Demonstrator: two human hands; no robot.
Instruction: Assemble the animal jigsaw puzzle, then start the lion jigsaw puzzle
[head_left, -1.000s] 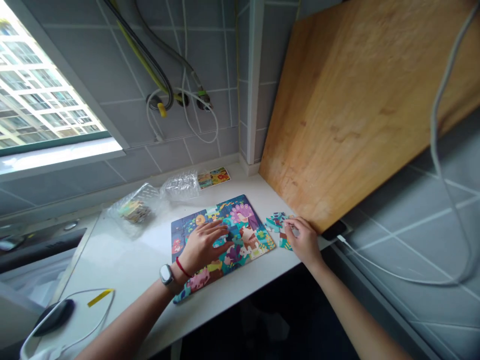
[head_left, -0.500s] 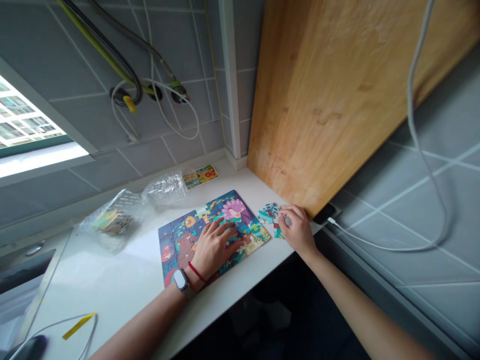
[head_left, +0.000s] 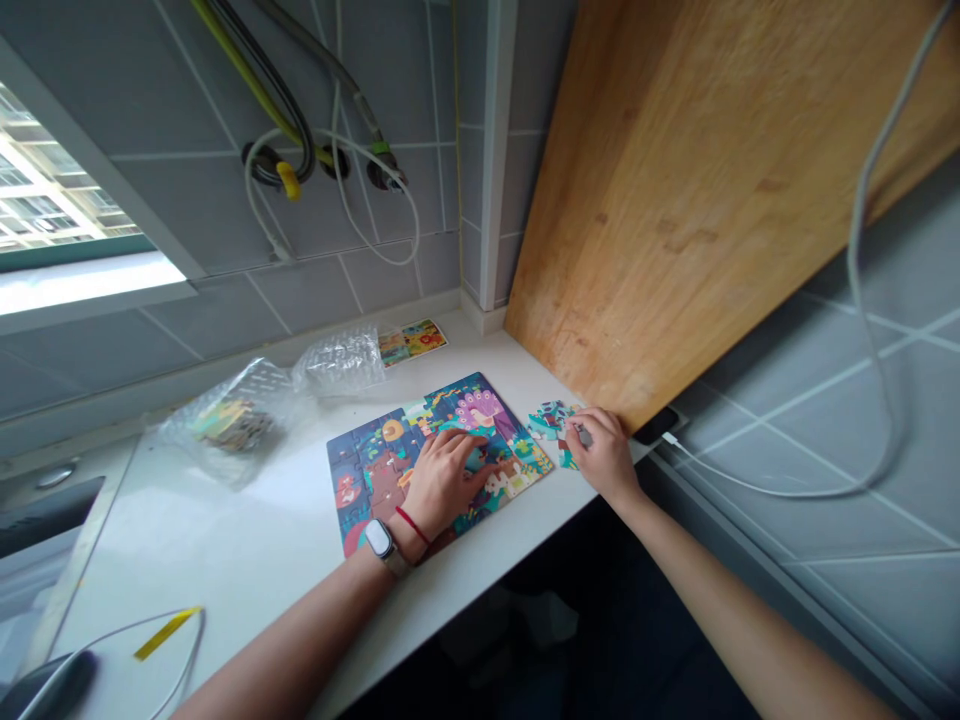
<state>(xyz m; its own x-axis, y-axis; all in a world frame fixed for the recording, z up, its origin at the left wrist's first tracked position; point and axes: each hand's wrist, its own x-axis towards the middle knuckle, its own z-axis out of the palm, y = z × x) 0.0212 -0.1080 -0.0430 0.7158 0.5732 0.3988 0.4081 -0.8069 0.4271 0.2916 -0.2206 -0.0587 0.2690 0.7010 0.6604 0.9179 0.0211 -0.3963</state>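
Observation:
A colourful jigsaw puzzle point(head_left: 386, 470) with dark blue, purple and brown animal pictures lies on the white counter. My left hand point(head_left: 444, 478) rests over its middle, fingers bent and thumb held apart, covering part of the picture. Just right of the puzzle lies a small cluster of loose puzzle pieces point(head_left: 547, 416), mostly teal and white. My right hand point(head_left: 606, 460) is at that cluster, thumb and forefinger pinched on a puzzle piece that is largely hidden by the fingers.
Behind the puzzle lie a clear plastic bag point(head_left: 232, 425) with more pieces, crumpled bubble wrap point(head_left: 341, 362) and a small picture card point(head_left: 412, 342). A large wooden board point(head_left: 675, 220) leans at the right. A white cable point(head_left: 855, 270) hangs there; another cable point(head_left: 199, 650) lies front left.
The view has shifted, so the counter things appear slightly farther right. My left fingers are drawn more together over the puzzle. My right hand stays at the loose pieces.

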